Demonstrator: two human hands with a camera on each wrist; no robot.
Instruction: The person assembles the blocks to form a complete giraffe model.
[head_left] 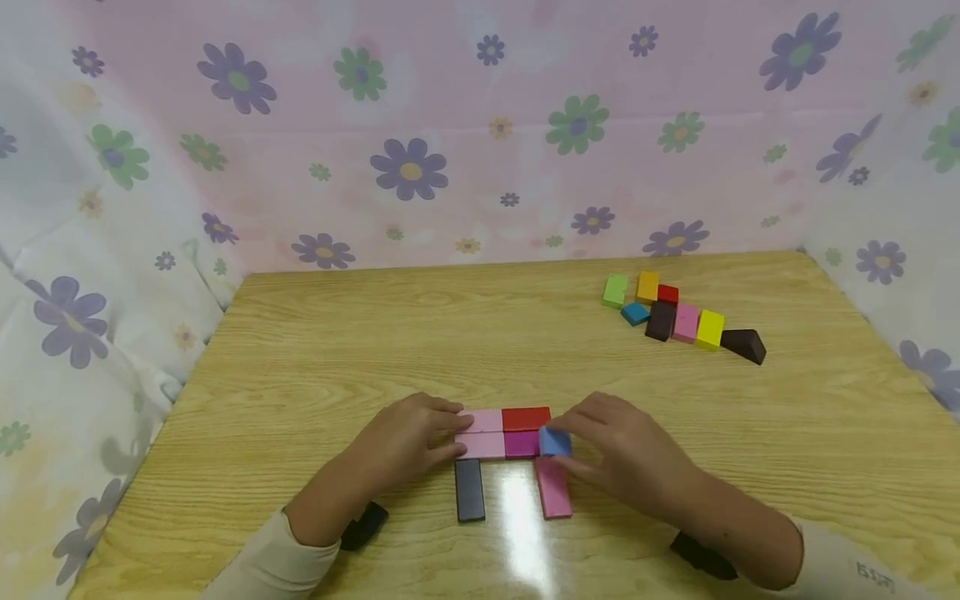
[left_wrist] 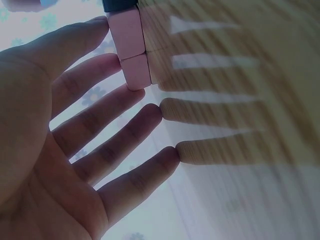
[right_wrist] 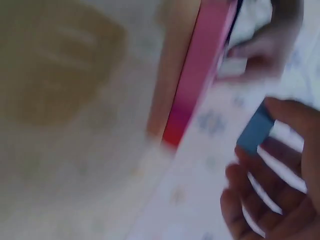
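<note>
R hand grip: pinching blue block. L hand grip: wide, fingertips on lt pink blocks. Prob best: lower blue slow, don't nudge magenta block.

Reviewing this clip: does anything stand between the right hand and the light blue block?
Nothing visible does: the right hand pinches the light blue block directly, with no other block between.

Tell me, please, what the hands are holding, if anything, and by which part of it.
The right hand pinches the blue block by two opposite sides; the left hand only touches two light pink blocks at their outer ends.
</note>
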